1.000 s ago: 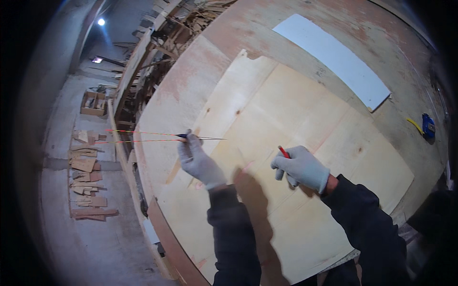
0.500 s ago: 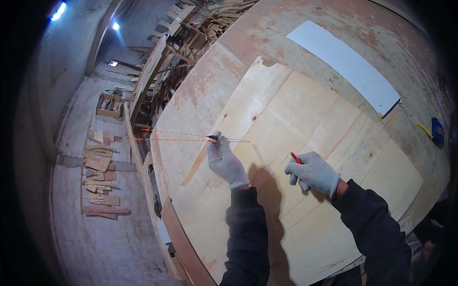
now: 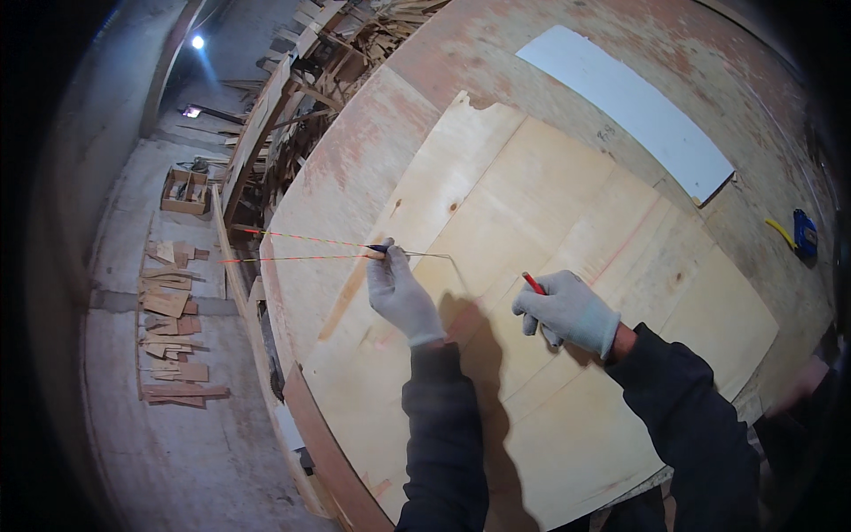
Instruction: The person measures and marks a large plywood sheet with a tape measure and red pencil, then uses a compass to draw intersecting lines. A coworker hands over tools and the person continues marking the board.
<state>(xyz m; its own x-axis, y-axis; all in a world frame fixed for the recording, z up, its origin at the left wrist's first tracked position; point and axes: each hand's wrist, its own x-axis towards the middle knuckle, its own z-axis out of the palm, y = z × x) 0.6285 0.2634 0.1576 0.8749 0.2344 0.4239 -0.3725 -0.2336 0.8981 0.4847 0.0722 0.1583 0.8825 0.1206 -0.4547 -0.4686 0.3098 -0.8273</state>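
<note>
My left hand (image 3: 403,300), in a pale work glove, pinches two thin fishing floats (image 3: 377,249) between thumb and fingertips. Their striped red-and-yellow antennas point left, and fine stems stick out to the right. The floats are held above a large pale plywood sheet (image 3: 567,195), on which the hand's shadow falls. To the right, my gloved right hand (image 3: 567,312) is closed round a red pencil (image 3: 534,284), over the same sheet. One end of the pencil shows above the fingers; its other end is hidden. Faint pencil and red lines run across the plywood.
The sheet lies on a worn worktable (image 3: 355,133). A curved white strip (image 3: 634,111) lies beyond it, and a blue-and-yellow tape measure (image 3: 805,234) at the right. Scrap wood (image 3: 332,75) is heaped behind the table's left edge. Offcuts (image 3: 173,301) and a divided box (image 3: 184,191) sit on the floor.
The whole view has shifted slightly, so the table and sheet appear further left and up. Both hands keep their holds and stay over nearly the same parts of the plywood.
</note>
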